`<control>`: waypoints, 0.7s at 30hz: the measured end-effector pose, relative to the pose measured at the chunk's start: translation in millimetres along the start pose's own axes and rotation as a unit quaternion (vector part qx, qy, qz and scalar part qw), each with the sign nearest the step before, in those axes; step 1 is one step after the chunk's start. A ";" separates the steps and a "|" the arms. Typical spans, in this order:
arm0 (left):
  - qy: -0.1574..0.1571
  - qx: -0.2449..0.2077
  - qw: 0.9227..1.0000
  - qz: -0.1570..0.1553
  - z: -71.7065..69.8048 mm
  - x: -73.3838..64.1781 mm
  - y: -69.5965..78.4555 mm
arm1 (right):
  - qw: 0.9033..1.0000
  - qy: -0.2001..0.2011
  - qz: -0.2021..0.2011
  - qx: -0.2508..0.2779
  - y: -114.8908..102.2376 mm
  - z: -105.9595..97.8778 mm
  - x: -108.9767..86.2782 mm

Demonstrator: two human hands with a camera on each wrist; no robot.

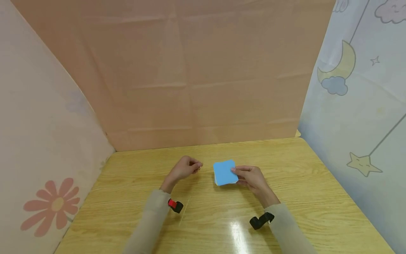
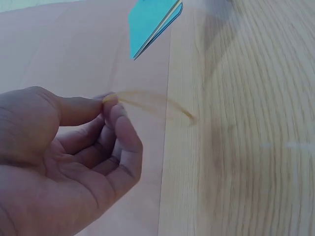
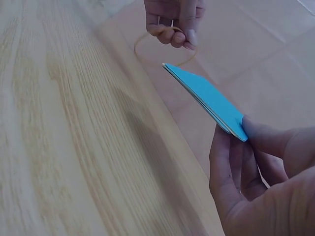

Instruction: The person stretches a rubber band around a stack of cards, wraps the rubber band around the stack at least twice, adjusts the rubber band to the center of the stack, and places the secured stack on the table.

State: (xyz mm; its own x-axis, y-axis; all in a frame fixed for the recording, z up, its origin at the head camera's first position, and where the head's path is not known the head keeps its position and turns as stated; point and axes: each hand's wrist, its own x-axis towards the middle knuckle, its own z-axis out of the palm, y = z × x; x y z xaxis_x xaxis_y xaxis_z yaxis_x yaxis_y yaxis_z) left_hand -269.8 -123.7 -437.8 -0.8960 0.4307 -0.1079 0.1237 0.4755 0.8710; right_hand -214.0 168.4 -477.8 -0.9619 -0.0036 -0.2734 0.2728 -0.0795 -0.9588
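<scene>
Bright blue card stack [image 1: 224, 172], amber loop [image 2: 167, 101], yellow wood-grained table [image 1: 111, 197], peach backdrop [image 1: 203, 70]

left wrist view | thin loop [image 2: 189, 115]: blurred | card stack [image 2: 151, 22]: cut by top edge

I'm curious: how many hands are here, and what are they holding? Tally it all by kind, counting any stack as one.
Hands: 2 (left hand, right hand)
Blue-topped card stack: 1 (its separate cards can't be counted)
Thin yellowish band: 1
Total: 4
</scene>
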 end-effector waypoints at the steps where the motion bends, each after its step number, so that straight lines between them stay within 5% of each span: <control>1: 0.004 -0.003 1.000 0.003 1.1 0.8 0.2 | 1.000 -0.003 -0.001 -0.001 0.5 0.9 0.0; 8: 0.034 -0.015 0.999 0.024 12.1 8.9 -2.6 | 1.000 -0.016 -0.006 -0.020 4.9 7.8 1.6; 21: 0.034 -0.027 0.998 0.037 25.2 9.2 2.1 | 1.000 -0.006 0.003 -0.013 8.8 15.6 4.4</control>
State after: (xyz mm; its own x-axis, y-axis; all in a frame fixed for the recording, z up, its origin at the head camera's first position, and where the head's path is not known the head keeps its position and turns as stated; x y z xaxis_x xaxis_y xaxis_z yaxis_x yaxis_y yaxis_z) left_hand -267.0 -99.4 -449.1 -0.9123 0.4094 -0.0105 0.1695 0.4008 0.9004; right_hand -216.1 152.2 -486.3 -0.9604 -0.0162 -0.2782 0.2787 -0.0528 -0.9589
